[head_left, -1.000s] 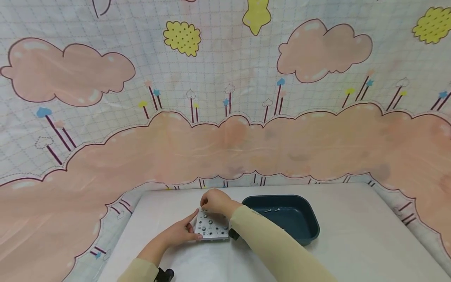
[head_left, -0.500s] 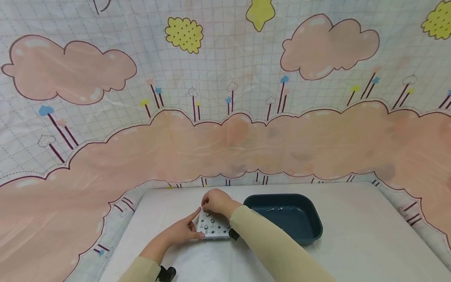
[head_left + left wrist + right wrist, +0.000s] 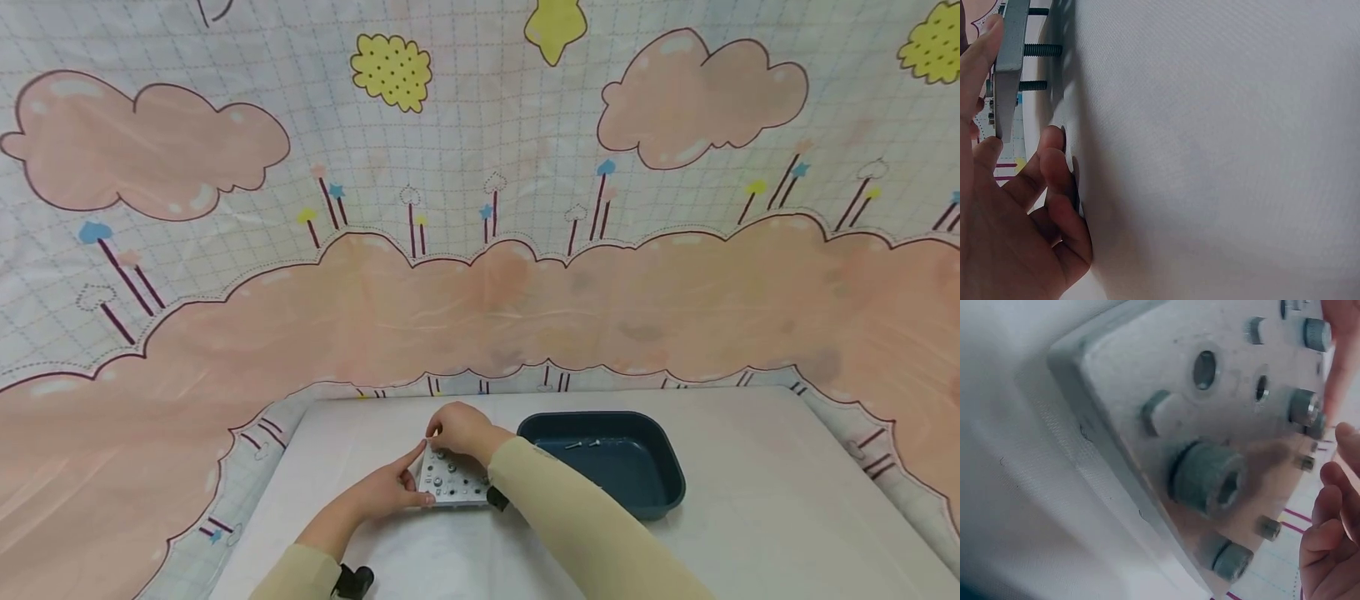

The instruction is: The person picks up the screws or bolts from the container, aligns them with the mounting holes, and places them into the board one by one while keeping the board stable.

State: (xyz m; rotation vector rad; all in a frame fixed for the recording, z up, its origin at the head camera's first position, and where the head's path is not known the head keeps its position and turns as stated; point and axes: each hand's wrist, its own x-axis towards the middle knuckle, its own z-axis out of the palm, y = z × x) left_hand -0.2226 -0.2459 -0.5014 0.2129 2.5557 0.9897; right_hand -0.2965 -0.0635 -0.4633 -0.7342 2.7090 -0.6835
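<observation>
A light metal plate (image 3: 454,492) studded with socket-head screws lies on the white table. My left hand (image 3: 386,492) holds it by the left side, thumb at the near corner and index finger at the far corner. In the left wrist view, threaded screw ends (image 3: 1041,50) stick out beneath the plate, and the other fingers curl below. At the far left corner my right hand (image 3: 461,429) pinches a small screw, mostly hidden by the fingertips. Large screw heads (image 3: 1210,478) stand up from the plate in the right wrist view, its curled fingers (image 3: 1329,506) at the right edge.
A dark blue tray (image 3: 637,475) stands right of the plate, with a few loose screws (image 3: 583,444) inside. My right forearm reaches across its near left side. A cloud-patterned cloth (image 3: 480,317) hangs behind the white table (image 3: 750,500).
The head view has shifted slightly. My right fingers make small movements at the plate's far left corner; my left hand keeps its hold.
</observation>
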